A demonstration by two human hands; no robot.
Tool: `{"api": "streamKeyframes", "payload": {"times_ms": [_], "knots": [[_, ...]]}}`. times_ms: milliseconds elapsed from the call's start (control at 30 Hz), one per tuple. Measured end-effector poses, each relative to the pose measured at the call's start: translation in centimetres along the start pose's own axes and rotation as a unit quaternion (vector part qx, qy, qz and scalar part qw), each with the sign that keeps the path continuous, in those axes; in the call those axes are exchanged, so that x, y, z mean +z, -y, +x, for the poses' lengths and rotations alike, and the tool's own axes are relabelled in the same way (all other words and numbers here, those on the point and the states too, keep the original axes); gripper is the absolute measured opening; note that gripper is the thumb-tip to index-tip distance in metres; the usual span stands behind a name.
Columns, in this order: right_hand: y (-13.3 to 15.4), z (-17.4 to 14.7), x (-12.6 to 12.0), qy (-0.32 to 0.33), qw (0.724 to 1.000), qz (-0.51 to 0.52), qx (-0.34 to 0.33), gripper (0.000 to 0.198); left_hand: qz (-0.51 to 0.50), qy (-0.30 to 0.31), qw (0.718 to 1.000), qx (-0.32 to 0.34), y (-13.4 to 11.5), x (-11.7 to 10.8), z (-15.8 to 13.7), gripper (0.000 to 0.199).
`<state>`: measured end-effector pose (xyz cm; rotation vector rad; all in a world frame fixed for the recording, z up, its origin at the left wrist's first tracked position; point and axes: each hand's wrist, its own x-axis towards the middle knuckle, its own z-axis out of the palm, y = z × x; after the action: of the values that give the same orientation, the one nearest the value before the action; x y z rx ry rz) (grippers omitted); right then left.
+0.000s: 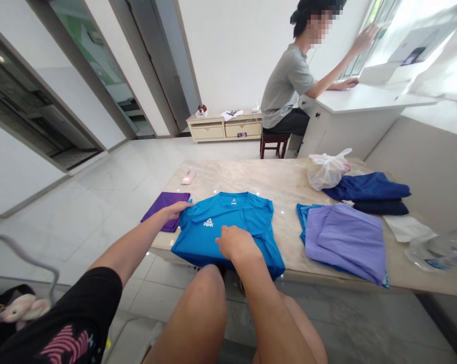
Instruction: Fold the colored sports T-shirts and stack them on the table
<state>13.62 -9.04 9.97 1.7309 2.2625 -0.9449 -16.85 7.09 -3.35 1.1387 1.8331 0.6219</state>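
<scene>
Lying collar-away on the desk (247,172), long axis front-to-back, a blue shirt (228,215) lettered "PEAK" is pinched at one side by the left hand (176,209), the right hand (238,242) half-curled over it, grip unclear

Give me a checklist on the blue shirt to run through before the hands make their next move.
1. Blue shirt front side up: ok, collar and chest logo show.
2. Shirt wholly on the table: not ok, its lower part reaches over the near edge.
3. Left hand at the sleeve: ok.
4. Right hand gripping fabric: cannot tell, its fingertips are partly hidden.
5. Gap to the lilac garment: ok, bare tabletop between.
6. Gap to the purple cloth: cannot tell, the left hand blocks it.
</scene>
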Motion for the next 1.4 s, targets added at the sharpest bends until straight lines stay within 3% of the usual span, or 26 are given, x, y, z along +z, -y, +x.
{"api": "streamKeyframes", "payload": {"times_ms": [300,367,467,567,633,733,833,933,1100,1267,1400], "knots": [[-0.5,0.0,-0.1,0.011,1.000,-0.016,0.001,0.044,0.094,-0.215,0.966,0.104,-1.3,-0.5,0.3,0.029],[-0.7,0.0,-0.1,0.013,1.000,-0.013,0.009,0.044,0.153,-0.206,0.947,0.192,-2.3,0.4,-1.1,0.033],[-1.3,0.2,0.0,0.010,1.000,-0.017,0.011,0.045,0.198,-0.145,0.886,0.394,-4.4,2.3,-3.9,0.041],[-2.1,0.5,0.1,0.002,1.000,-0.020,0.012,0.046,0.146,-0.144,0.855,0.477,-5.8,4.0,-5.5,0.037],[-2.8,0.7,0.2,0.001,1.000,-0.022,0.021,0.046,0.147,-0.121,0.866,0.462,-5.4,4.6,-5.1,0.030],[-3.6,0.8,0.1,0.005,0.999,-0.029,0.046,0.045,0.204,-0.028,0.892,0.403,-2.2,5.3,-3.2,0.024],[-3.8,0.9,0.0,0.000,0.997,-0.032,0.064,0.045,0.237,0.034,0.901,0.361,1.7,6.4,-0.8,0.031],[-3.3,0.9,-0.1,-0.010,0.998,-0.028,0.059,0.044,0.230,0.077,0.898,0.366,3.8,8.0,1.1,0.042],[-2.9,0.9,-0.4,-0.016,0.998,-0.022,0.063,0.044,0.190,0.043,0.911,0.364,3.8,10.4,2.5,0.027],[-3.5,0.8,-0.4,-0.013,0.997,-0.010,0.077,0.043,0.143,-0.008,0.934,0.327,3.6,10.7,2.5,0.031],[-4.3,0.9,-0.2,-0.004,0.997,-0.008,0.078,0.044,0.119,-0.062,0.945,0.300,1.4,11.2,3.9,0.029]]}}
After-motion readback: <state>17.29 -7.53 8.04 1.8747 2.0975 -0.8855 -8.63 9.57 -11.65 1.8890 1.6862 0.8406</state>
